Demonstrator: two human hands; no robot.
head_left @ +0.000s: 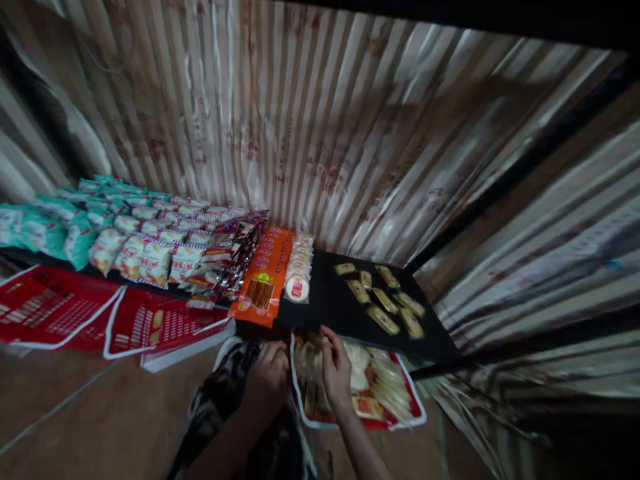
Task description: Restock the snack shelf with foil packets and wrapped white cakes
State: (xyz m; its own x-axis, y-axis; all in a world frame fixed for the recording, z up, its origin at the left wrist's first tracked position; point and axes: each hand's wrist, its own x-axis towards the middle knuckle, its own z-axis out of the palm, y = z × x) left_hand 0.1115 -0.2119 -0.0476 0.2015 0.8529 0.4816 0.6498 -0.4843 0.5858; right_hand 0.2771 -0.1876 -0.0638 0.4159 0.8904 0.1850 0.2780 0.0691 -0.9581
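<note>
My left hand [267,387] and my right hand [336,373] are low in the view, at the near edge of a red basket [415,417] full of clear-wrapped snack packets [380,383]. Both hands curl around some packets at the basket's left end; the grip itself is dim and blurred. Just above the hands is a black shelf [330,303]. Several small yellow wrapped packets [385,300] lie loose on the shelf's right part.
On the shelf stand a row of round white cracker packs [299,270], orange packets [265,277], dark red packets [235,250], white snack bags [150,257] and teal bags [50,227]. Empty red baskets [60,310] lie on the brown floor at left. Corrugated metal walls close in behind and right.
</note>
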